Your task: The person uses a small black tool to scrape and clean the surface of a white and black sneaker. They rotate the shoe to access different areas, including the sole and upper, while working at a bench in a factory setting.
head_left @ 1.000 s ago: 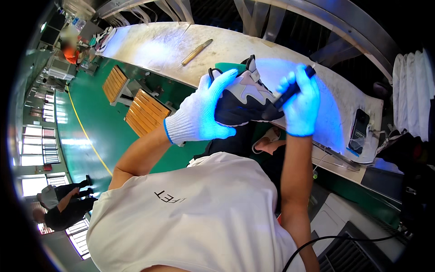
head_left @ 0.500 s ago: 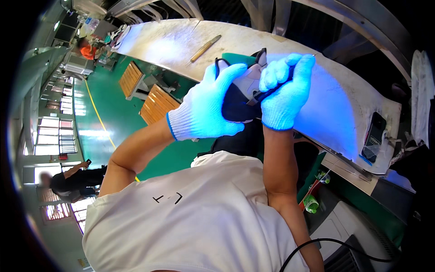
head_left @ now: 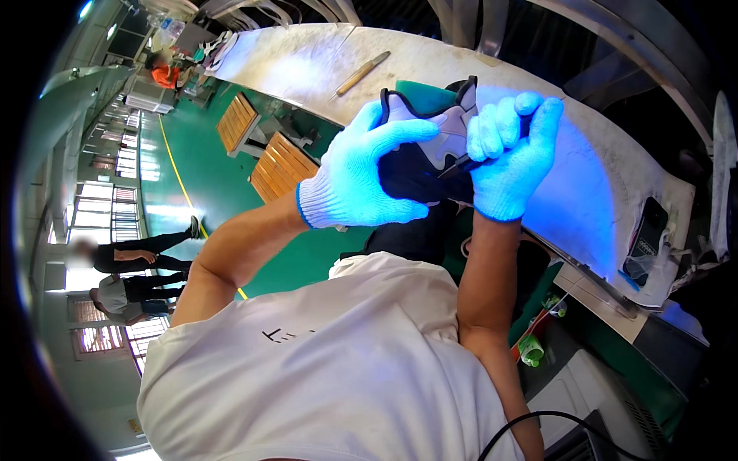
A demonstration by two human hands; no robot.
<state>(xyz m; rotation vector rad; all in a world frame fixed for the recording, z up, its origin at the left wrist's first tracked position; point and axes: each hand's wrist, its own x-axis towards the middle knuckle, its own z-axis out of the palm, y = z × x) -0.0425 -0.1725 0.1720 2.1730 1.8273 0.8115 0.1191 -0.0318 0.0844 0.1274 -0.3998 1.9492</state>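
Both my hands wear knitted gloves with blue cuffs, lit bright blue. My left hand (head_left: 369, 173) clasps a dark navy and pale grey shoe upper (head_left: 419, 169) from its left side, thumb spread across the top. Inside the shoe's opening sits a green shoe last (head_left: 424, 96). My right hand (head_left: 513, 154) is closed in a fist around a slim dark tool (head_left: 455, 166). The tool's pointed end rests at or just over the shoe's surface, near the border of the grey and dark panels. Most of its handle is hidden in my fingers, so its kind is unclear.
A wooden-handled pointed tool (head_left: 361, 74) lies on the pale worktable (head_left: 315, 58) beyond my hands. A black phone (head_left: 649, 227) lies at the table's right end. Slatted wooden stools (head_left: 283, 165) stand left on the green floor. Other people (head_left: 138, 257) are at the far left.
The shoe and both hands appear slightly farther right, as does the whole view. My grips stay the same. At the far left, a second person has come into view.
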